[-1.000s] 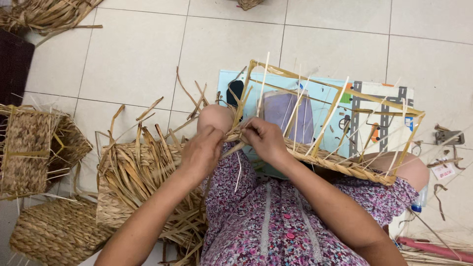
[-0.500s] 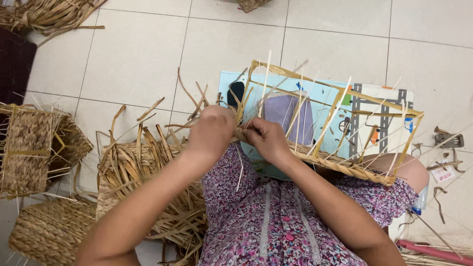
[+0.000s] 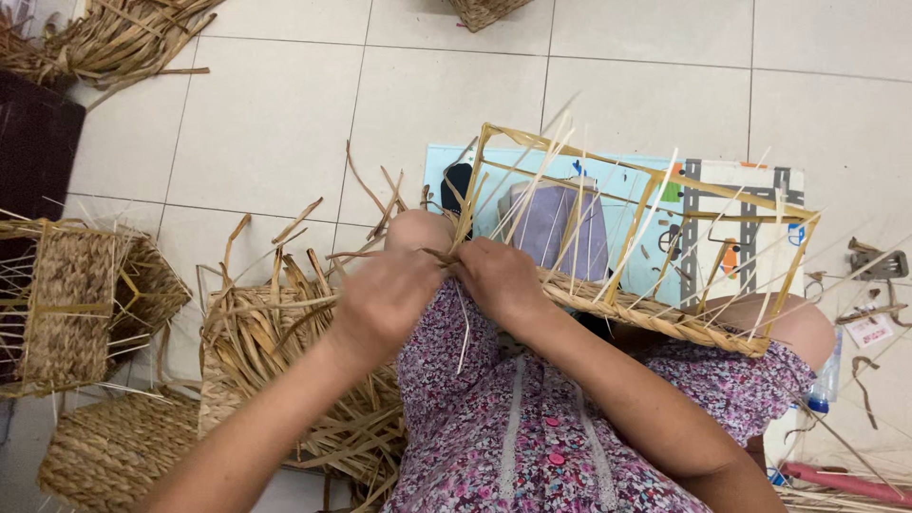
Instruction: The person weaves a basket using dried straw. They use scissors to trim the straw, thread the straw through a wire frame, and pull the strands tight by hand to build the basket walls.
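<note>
straw is what both hands are busy with: the left hand (image 3: 385, 299) pinches a flat strand (image 3: 380, 255) and draws it sideways, taut, likely so it lies tight in the weave, while the right hand (image 3: 499, 280) is closed on the near corner of the frame (image 3: 655, 318), pressing the woven edge down where the strand goes in; the two hands sit close together, almost touching, above the lap, neither one slack or empty. the frame is a box of thin sticks, tilted across the person's knees so the working corner faces them, with pale uprights (image 3: 655, 214) fanning up and only its bottom band woven so far. under it lies a blue mat (image 3: 608, 185) with a purple cloth (image 3: 551, 223) on it. just left of the lap a loose heap of straw (image 3: 275, 351) lies within easy reach of the left hand. further left stand a half-woven basket (image 3: 76, 304) and a finished one (image 3: 109, 451) on the tiled floor (image 3: 275, 114), with more straw (image 3: 104, 38) at the top corner
</note>
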